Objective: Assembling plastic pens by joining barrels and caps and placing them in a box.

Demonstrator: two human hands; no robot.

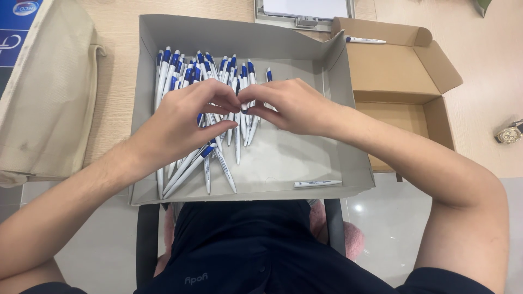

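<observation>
The left hand (pixel 177 117) and the right hand (pixel 291 106) were positioned over a shallow grey cardboard tray (pixel 305 163) that rested at the near edge of the counter (pixel 117 65), directly in front of the person's lap. Both hands met at the centre of the tray, fingertips touching or nearly touching. The fingers of each hand were curled narrow and pinched together on one white-and-blue pen (pixel 243 106), held at the junction of the two hands; the exact grip on it was partly hidden by the knuckles.

A heap of white-and-blue pens (pixel 204 68) lay in the left and rear part of the tray, mostly aligned lengthwise with the blue ends toward the far wall. Several pens fanned out below the left hand toward the near wall. One separate white pen part (pixel 317 184) lay alone by the near right corner of the tray, well apart from the heap.

To the right of the tray, touching its side wall, stood an open brown cardboard box (pixel 400 71) with flaps raised; a single white pen (pixel 365 40) rested on its far flap. A beige fabric bag (pixel 46 92) lay on the counter to the left. A wristwatch (pixel 509 133) lay at the right edge of the counter.
</observation>
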